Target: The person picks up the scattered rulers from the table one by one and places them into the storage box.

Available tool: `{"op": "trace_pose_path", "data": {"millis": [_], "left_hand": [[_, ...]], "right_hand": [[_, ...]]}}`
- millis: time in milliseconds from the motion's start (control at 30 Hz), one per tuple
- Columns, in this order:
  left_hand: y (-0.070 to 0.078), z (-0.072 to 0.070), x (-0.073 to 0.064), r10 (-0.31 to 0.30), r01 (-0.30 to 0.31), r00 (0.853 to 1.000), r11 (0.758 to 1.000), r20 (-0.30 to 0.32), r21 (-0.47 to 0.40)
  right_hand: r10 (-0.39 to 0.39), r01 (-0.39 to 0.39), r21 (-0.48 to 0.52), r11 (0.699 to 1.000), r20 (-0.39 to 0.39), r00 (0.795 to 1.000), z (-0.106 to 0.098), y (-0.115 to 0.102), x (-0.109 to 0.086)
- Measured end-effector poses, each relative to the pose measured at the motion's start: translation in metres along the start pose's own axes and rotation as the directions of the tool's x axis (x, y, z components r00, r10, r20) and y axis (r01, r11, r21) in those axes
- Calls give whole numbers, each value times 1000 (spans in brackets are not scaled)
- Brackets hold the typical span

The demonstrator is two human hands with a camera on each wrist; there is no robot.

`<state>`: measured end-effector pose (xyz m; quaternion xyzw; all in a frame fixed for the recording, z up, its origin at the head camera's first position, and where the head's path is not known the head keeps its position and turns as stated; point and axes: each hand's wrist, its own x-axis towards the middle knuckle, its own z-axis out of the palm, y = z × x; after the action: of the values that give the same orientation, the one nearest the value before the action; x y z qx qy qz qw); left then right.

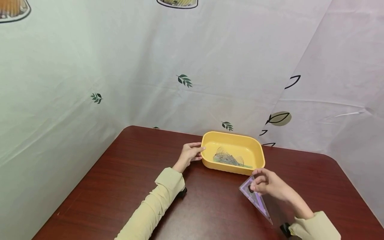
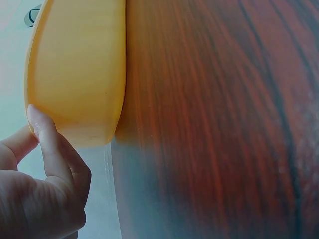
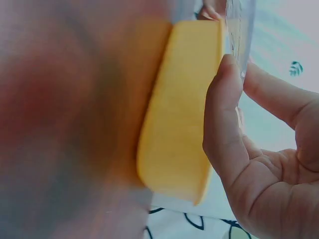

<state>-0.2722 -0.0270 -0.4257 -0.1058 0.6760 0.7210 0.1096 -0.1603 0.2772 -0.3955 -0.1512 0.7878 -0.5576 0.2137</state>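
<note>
A yellow plastic basin (image 1: 234, 138) sits at the back of the table, and several clear rulers or protractors (image 1: 228, 158) lie inside it. My left hand (image 1: 189, 155) pinches the basin's left rim, thumb on one side and fingers on the other; the left wrist view shows this hand (image 2: 50, 174) at the yellow wall (image 2: 79, 74). In front of the basin's right corner, my right hand (image 1: 268, 183) pinches a clear set square (image 1: 257, 198) with a purple band. From the right wrist, the set square (image 3: 241, 35) appears edge-on between the thumb and finger of that hand (image 3: 259, 149).
The dark red wooden table (image 1: 204, 206) has rounded back corners. Behind it and at the sides hangs a white cloth (image 1: 144, 66) printed with leaves. A small black object (image 1: 181, 192) shows at the left cuff, another (image 1: 285, 230) at the right cuff.
</note>
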Motion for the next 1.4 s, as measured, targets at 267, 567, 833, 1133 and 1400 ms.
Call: {"op": "trace_pose_path", "data": {"millis": [267, 567, 833, 1133, 1400], "left_hand": [[-1, 0, 0, 13, -13, 1000, 1000, 11, 1], [-3, -1, 1, 23, -23, 1000, 1000, 12, 7], [-2, -1, 0, 9, -9, 1000, 1000, 11, 9], [3, -1, -2, 20, -20, 1000, 1000, 7, 2], [2, 1, -3, 31, -30, 999, 999, -19, 11]], "right_hand": [[-3, -3, -78, 997, -76, 997, -7, -25, 18], [101, -127, -104, 986, -226, 969, -15, -42, 52], [108, -124, -49, 991, -254, 961, -17, -33, 80], [94, -108, -9, 994, -423, 901, -8, -21, 97], [142, -147, 18, 989, -414, 899, -2, -17, 108]]}}
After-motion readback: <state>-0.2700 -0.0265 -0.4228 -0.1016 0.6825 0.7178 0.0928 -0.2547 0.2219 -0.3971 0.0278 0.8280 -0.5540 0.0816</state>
